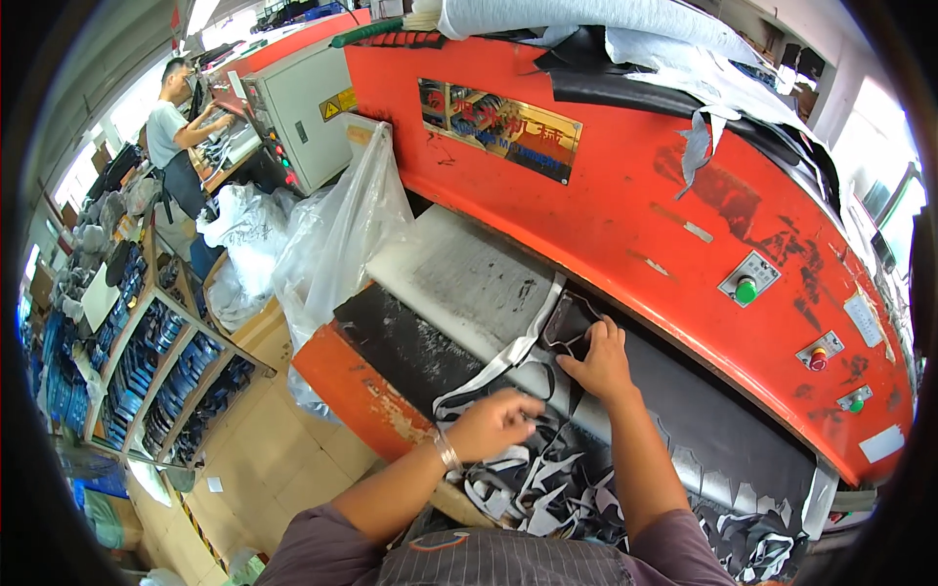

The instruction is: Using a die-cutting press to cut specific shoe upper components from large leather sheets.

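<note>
Here at the red press (625, 210), the right hand (603, 365) is at a dark frame (557, 318), which lies under the press's front edge, at the end of the black sheet (699, 400). Thumb and fingers stand apart at the frame's near side, perhaps to steady or square it; whether they truly pinch it, I can't tell from here. A low reach, probably because the overhang leaves little headroom.

And the left hand (489, 427)? Just this side of the pale strip (500, 363), above the scraps (547, 493), fingers half curled. Something dark sits by the fingertips, but blur hides whether it's held.

Look at those scraps, heaped between body and bed (459, 269), likely so the bed stays usable and offcuts drop close by. The sheet lies flat along the bed, presumably to keep creases out. The green button (746, 290) sits on the press's face, well apart from both hands, a sensible spot by my reckoning.
</note>
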Motion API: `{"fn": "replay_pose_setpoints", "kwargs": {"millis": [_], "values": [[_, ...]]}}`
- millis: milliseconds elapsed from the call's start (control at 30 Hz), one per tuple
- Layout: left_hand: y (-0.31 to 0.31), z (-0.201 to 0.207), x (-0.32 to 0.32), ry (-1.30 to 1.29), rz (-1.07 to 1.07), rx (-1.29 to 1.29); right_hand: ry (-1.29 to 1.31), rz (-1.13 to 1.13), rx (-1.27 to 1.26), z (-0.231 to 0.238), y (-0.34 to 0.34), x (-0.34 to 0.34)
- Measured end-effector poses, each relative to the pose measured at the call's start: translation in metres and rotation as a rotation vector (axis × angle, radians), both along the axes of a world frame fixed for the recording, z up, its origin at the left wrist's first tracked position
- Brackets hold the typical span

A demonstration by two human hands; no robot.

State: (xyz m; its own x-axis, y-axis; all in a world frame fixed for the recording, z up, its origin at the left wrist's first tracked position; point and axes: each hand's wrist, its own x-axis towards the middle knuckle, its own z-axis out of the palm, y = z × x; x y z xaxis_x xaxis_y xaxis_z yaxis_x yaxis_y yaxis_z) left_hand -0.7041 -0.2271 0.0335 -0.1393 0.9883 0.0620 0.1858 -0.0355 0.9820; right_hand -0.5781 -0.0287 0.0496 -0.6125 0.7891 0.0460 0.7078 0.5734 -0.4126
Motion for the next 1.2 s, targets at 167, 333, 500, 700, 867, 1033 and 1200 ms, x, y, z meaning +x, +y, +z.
{"fn": "replay_pose_setpoints", "kwargs": {"millis": [167,333,500,700,867,1033,1200], "values": [[0.089,-0.035,-0.044,-0.076,0.113,0.043,0.319,0.1,-0.05,-0.012,0.002,-0.008],[0.091,-0.014,-0.035,-0.411,-0.32,0.038,0.611,0.148,-0.584,-0.005,-0.054,0.038],[0.053,-0.016,-0.026,0.195,0.001,-0.187,0.52,0.184,-0.694,-0.009,-0.064,0.067],[-0.003,-0.007,-0.085,-0.07,0.236,-0.531,0.183,-0.198,-0.208,-0.004,0.021,0.067],[0.01,0.016,-0.091,0.861,0.485,-0.053,-0.059,-0.122,0.004,-0.017,0.037,0.068],[0.113,-0.009,-0.016,0.6,0.089,0.022,0.078,-0.205,0.098,-0.038,0.007,0.086],[0.141,-0.06,0.031,0.673,0.069,0.118,0.069,-0.231,0.171,-0.049,-0.004,0.098]]}}
